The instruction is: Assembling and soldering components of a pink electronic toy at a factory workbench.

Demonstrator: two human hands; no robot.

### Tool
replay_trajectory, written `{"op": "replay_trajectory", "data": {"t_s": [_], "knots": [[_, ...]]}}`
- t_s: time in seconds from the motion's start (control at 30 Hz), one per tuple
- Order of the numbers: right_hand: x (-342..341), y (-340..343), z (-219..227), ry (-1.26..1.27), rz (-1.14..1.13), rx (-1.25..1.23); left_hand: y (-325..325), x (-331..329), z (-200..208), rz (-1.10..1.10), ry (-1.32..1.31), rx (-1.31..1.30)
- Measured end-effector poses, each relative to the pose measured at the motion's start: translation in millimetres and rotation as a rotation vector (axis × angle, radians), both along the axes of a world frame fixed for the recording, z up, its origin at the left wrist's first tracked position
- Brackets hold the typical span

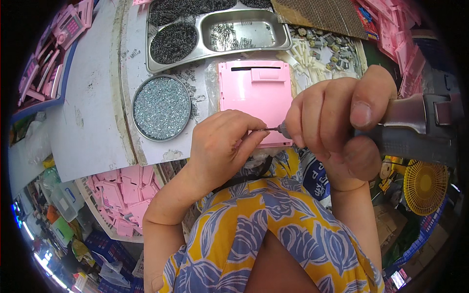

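My right hand [337,117] is wrapped round a grey power screwdriver [408,127], which lies nearly level and points left. Its thin bit [272,129] reaches the fingertips of my left hand [222,144]. There, thumb and forefinger are pinched on what looks like a small screw at the bit's tip; most of it is hidden. Beneath both hands lies a flat pink plastic casing [246,100] with a dark slot and a raised block near its far edge. My left hand covers its near left corner.
Left of the casing stands a round dish of small silvery screws [162,107]. Behind are a metal tray [246,49] of dark springs and a heap of white and grey small parts [327,51]. Pink parts fill a crate [122,195] below the table's left edge. A yellow fan [425,188] stands at right.
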State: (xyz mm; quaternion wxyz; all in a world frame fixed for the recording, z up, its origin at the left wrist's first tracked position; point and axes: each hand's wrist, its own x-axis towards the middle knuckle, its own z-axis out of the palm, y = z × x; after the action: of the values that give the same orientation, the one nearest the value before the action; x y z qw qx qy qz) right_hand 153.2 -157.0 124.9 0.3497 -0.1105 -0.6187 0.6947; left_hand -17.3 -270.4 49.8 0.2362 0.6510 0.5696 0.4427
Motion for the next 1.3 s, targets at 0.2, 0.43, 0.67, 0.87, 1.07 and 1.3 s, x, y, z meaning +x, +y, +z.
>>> {"op": "replay_trajectory", "data": {"t_s": [0.2, 0.43, 0.67, 0.87, 1.07, 1.3], "knots": [[0.3, -1.1, -3.4, -0.008, 0.003, -0.027, 2.9, 0.0, -2.7, -0.041, 0.054, 0.064], [-12.0, 0.4, -8.4, -0.012, -0.063, -0.094, 14.7, -7.8, 6.2, -0.181, 0.272, 0.100], [-1.9, -3.7, -10.4, -0.013, -0.101, -0.217, 25.3, -10.7, 3.1, -0.372, 0.029, -0.063], [39.6, -13.4, -26.9, 0.070, -0.082, -0.246, 20.4, -14.2, -8.8, -0.192, 0.119, 0.011], [53.0, -25.9, -51.4, 0.109, -0.036, -0.165, 15.8, 3.7, -16.1, -0.277, 0.257, 0.130], [47.5, -37.8, -61.9, -0.001, -0.075, 0.001, 14.7, 18.6, -35.3, -0.309, 0.159, 0.110]]}}
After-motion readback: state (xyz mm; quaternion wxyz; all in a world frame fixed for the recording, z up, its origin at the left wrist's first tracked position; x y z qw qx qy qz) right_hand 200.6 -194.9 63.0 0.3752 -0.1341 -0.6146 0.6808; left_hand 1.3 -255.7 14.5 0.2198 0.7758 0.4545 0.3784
